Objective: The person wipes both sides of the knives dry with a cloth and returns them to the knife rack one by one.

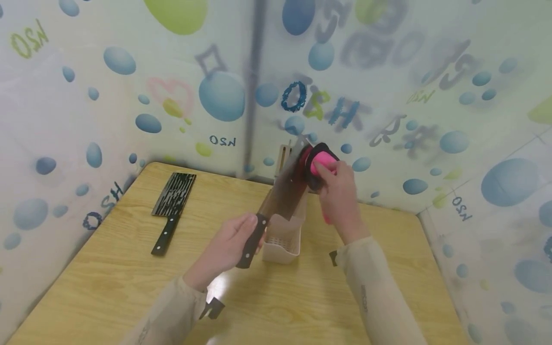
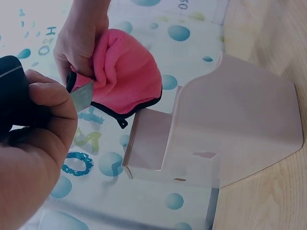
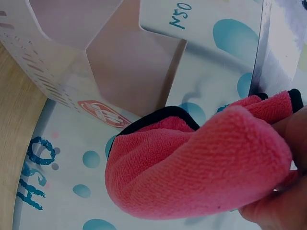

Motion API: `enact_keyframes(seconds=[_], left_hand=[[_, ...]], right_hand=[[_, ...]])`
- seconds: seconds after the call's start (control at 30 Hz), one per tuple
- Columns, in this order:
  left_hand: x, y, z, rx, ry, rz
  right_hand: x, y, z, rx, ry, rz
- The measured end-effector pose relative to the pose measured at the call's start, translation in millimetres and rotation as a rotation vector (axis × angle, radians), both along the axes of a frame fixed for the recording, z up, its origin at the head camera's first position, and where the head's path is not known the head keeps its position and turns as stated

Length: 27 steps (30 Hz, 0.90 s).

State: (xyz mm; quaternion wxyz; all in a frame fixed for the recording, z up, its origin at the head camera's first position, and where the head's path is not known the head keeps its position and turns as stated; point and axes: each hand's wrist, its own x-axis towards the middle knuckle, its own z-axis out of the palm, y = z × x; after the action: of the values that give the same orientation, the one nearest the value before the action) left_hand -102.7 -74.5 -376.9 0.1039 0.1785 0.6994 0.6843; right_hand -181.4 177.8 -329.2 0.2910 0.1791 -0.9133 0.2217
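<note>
My left hand point(image 1: 226, 244) grips the black handle of a kitchen knife point(image 1: 282, 191), its wide blade slanting up and away to the right. In my right hand point(image 1: 340, 201) is a pink cloth point(image 1: 322, 162) with black edging, pinched at the blade near its far end. The cloth hangs in soft folds in the right wrist view, beside the shiny blade point(image 3: 283, 43). Below the knife stands a pale pinkish knife holder point(image 1: 282, 251) with a slotted bottom; the blade partly hides it in the head view. The left wrist view shows the holder's side wall point(image 2: 240, 115).
A cleaver point(image 1: 172, 196) with a dark-streaked blade and black handle lies at the left of the wooden table point(image 1: 108, 282). Behind the table and along both sides rise walls point(image 1: 120, 100) printed with bubbles and letters.
</note>
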Motion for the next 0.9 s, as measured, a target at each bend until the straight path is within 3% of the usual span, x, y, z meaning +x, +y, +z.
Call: enact_keyframes(seconds=[0.27,0.5,0.67,0.9], left_hand=[[-4.4,0.4,1.6,-0.006,0.051,0.004],[-10.1,0.2,1.7,-0.016,0.096,0.026],[-12.3,0.3,1.7,-0.024,0.085,0.033],[-13.4,1.4,2.5,-0.091,0.096,0.044]], right_hand=[[11.8,-7.8,-7.9,0.009,0.074,0.100],[22.9,-14.9,-13.6,0.037,0.055,0.147],[28.4,-17.6,-15.8,0.050,0.012,0.183],[28.9,-12.4,-20.8,-0.101,-0.038,0.149]])
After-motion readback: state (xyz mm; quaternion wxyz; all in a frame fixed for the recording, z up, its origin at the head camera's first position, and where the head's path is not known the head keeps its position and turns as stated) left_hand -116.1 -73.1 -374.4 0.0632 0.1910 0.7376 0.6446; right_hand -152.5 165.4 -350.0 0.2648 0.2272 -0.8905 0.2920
